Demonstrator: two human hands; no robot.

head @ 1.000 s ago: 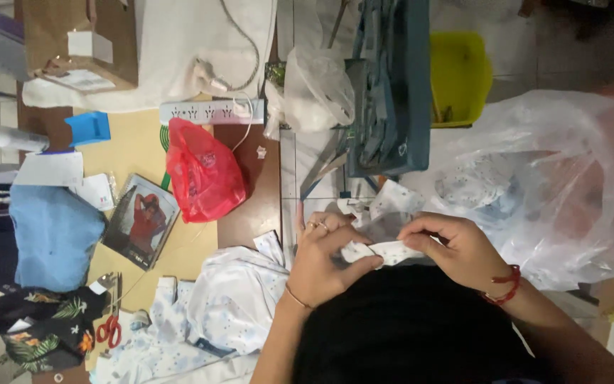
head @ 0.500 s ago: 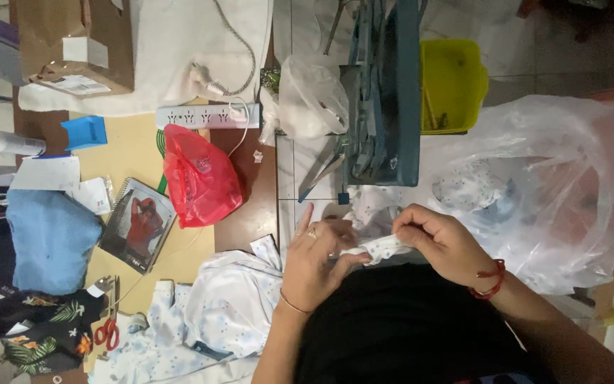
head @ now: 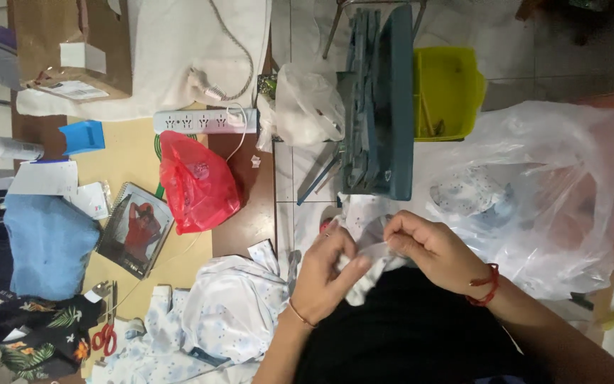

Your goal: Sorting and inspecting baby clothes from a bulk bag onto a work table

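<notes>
Currently:
left hand: pinching white fabric piece
right hand: pinching same piece, fingers closed
nearby: red plastic bag on surface, clear bag beside right hand

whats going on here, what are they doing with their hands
A person is working a small piece of white fabric between both hands over their lap. The left hand pinches it from below and the right hand, with a red cord at the wrist, grips it from the other side. A big clear plastic bag of cloth lies to the right, and a red bag and red-handled scissors sit on the cluttered table.
</notes>
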